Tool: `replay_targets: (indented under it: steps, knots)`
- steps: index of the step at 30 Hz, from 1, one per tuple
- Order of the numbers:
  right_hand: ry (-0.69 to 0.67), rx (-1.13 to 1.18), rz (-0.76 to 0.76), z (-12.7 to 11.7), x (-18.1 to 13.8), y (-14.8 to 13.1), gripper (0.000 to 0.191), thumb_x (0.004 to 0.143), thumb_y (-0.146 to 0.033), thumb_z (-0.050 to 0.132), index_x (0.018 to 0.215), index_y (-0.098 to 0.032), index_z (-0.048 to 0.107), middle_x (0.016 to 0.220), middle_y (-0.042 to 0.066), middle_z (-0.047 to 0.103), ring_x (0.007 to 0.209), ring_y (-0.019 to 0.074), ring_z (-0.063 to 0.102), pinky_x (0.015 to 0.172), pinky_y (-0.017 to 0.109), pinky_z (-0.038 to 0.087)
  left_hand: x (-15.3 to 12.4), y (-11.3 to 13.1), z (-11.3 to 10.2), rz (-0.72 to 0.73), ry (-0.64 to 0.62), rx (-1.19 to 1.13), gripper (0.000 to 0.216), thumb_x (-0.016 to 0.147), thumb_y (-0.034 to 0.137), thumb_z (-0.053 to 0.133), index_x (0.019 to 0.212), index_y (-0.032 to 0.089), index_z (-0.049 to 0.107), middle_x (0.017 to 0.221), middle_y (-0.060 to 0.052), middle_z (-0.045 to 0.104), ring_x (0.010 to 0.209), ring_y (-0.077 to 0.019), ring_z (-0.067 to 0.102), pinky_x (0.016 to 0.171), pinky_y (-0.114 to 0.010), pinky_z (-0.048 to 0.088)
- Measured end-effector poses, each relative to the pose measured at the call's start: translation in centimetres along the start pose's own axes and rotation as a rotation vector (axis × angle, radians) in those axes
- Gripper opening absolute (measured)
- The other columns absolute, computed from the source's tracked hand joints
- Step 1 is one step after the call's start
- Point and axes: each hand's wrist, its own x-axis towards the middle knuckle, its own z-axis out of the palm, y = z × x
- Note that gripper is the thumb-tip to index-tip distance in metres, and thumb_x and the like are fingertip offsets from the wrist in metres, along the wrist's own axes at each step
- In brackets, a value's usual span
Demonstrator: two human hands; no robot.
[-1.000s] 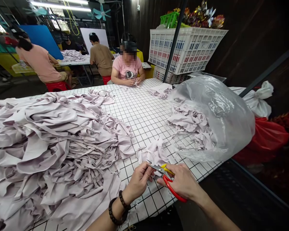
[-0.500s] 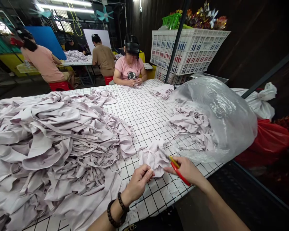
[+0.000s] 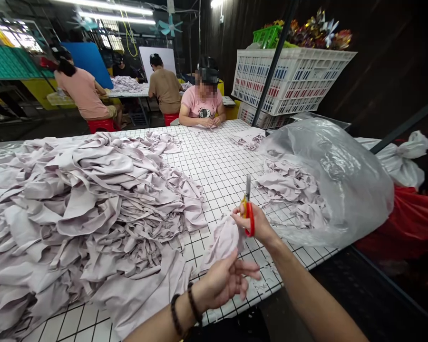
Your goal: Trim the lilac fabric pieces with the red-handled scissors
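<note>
My right hand (image 3: 258, 222) holds a pair of scissors (image 3: 249, 218) with red and yellow handles, blades pointing away from me. Its thumb and fingertips also pinch the top edge of a pale pinkish-grey fabric piece (image 3: 221, 243), which hangs down to the table. Just below that fabric my left hand (image 3: 225, 281) is open, fingers spread, with nothing visible in it; two beaded bracelets circle the wrist. A large heap of the same fabric (image 3: 89, 199) lies to the left. At the right, a smaller fabric pile (image 3: 288, 183) spills from the mouth of a clear plastic bag (image 3: 345, 166).
The grid-patterned table (image 3: 217, 166) carries small scraps near its front edge. Across it sits a co-worker (image 3: 202, 102) handling fabric. White plastic crates (image 3: 288, 78) stand at the back right, behind a dark metal pole (image 3: 271, 71). A red bag (image 3: 410, 218) lies beyond the right edge.
My left hand has let go of the fabric and opened. My right hand has risen, lifting the fabric's edge, and the scissors now point away. The view has shifted slightly left.
</note>
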Motion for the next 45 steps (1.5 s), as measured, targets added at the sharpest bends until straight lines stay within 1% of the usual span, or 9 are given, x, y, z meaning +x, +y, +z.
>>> replay_targets:
  steps: [4, 8, 11, 17, 25, 30, 36, 42, 45]
  knots:
    - [0.037, 0.353, -0.086, -2.1, -5.7, -0.9, 0.03, 0.079, -0.027, 0.061, 0.072, -0.024, 0.032, 0.082, 0.001, 0.059, 0.078, 0.0166, 0.059, 0.072, 0.028, 0.049, 4.9, -0.5, 0.2, 0.038, -0.053, -0.426, 0.051, 0.086, 0.058, 0.049, 0.105, 0.014, 0.066, 0.094, -0.006, 0.062, 0.053, -0.0065, 0.044, 0.045, -0.018, 0.034]
    - [-0.073, 0.282, -0.029, -3.5, -11.1, 0.9, 0.02, 0.077, -0.022, 0.06, 0.069, -0.022, 0.042, 0.082, 0.002, 0.061, 0.072, 0.0155, 0.057, 0.064, 0.027, 0.048, 5.6, 0.4, -0.3, 0.125, 0.032, -0.418, 0.032, 0.083, 0.036, 0.064, 0.106, 0.015, 0.064, 0.094, -0.004, 0.064, 0.051, -0.0038, 0.042, 0.042, -0.015, 0.03]
    - [-0.062, 0.217, 0.043, -4.0, -12.6, 3.3, 0.009, 0.077, -0.025, 0.062, 0.074, -0.021, 0.055, 0.083, 0.004, 0.062, 0.065, 0.0144, 0.054, 0.057, 0.027, 0.047, 4.6, 1.6, -0.3, 0.196, 0.103, -0.311, 0.036, 0.085, 0.039, 0.063, 0.107, 0.011, 0.064, 0.099, -0.009, 0.066, 0.047, -0.0023, 0.037, 0.041, -0.015, 0.028]
    - [0.216, 0.222, 0.016, -2.7, -8.7, 5.2, 0.019, 0.079, -0.036, 0.061, 0.09, -0.021, 0.061, 0.089, 0.006, 0.064, 0.069, 0.0161, 0.054, 0.055, 0.026, 0.047, 3.4, 2.7, 0.0, 0.283, 0.102, -0.18, 0.031, 0.08, 0.03, 0.071, 0.102, 0.01, 0.065, 0.089, -0.007, 0.065, 0.05, -0.0022, 0.039, 0.047, -0.015, 0.035]
    - [0.134, 0.395, -0.072, -0.2, -3.6, 5.1, 0.01, 0.077, -0.024, 0.062, 0.08, -0.02, 0.053, 0.085, 0.003, 0.065, 0.069, 0.0139, 0.058, 0.061, 0.024, 0.049, 2.5, 2.8, -0.8, 0.223, 0.06, 0.057, 0.042, 0.067, 0.035, 0.082, 0.099, 0.011, 0.07, 0.077, -0.004, 0.064, 0.05, -0.0026, 0.044, 0.048, -0.018, 0.031]
    - [0.211, 0.388, -0.067, 0.2, -3.3, 5.3, 0.012, 0.077, -0.02, 0.06, 0.076, -0.021, 0.048, 0.088, 0.003, 0.065, 0.073, 0.0145, 0.058, 0.066, 0.025, 0.048, 2.1, 2.4, -1.0, 0.242, 0.034, 0.144, 0.034, 0.074, 0.04, 0.076, 0.089, 0.01, 0.07, 0.098, -0.011, 0.067, 0.057, -0.0047, 0.053, 0.06, -0.021, 0.042]
    - [0.277, 0.377, -0.044, 0.5, -3.9, 5.3, 0.017, 0.074, -0.018, 0.064, 0.076, -0.022, 0.047, 0.088, 0.003, 0.065, 0.079, 0.0164, 0.06, 0.073, 0.027, 0.048, 1.3, 2.4, -0.8, 0.327, 0.125, 0.235, 0.038, 0.082, 0.047, 0.064, 0.094, 0.011, 0.068, 0.079, -0.006, 0.064, 0.059, -0.0097, 0.055, 0.066, -0.028, 0.048]
    - [0.094, 0.421, 0.05, 1.7, -5.2, 5.0, 0.014, 0.074, -0.023, 0.067, 0.081, -0.02, 0.055, 0.075, -0.001, 0.062, 0.067, 0.014, 0.057, 0.063, 0.025, 0.046, 0.3, 3.4, -0.7, 0.715, 0.434, 0.698, 0.032, 0.089, 0.044, 0.054, 0.085, 0.019, 0.073, 0.129, -0.01, 0.046, 0.111, -0.0229, 0.051, 0.096, -0.034, 0.041]
    - [-0.058, 0.474, 0.129, 1.3, -5.7, 4.6, 0.019, 0.072, -0.027, 0.07, 0.08, -0.019, 0.054, 0.071, -0.003, 0.06, 0.063, 0.0126, 0.054, 0.06, 0.024, 0.045, 0.7, 3.4, -0.9, 0.655, 0.318, 0.616, 0.033, 0.09, 0.044, 0.052, 0.086, 0.017, 0.071, 0.119, -0.011, 0.057, 0.089, -0.0189, 0.059, 0.084, -0.033, 0.046]
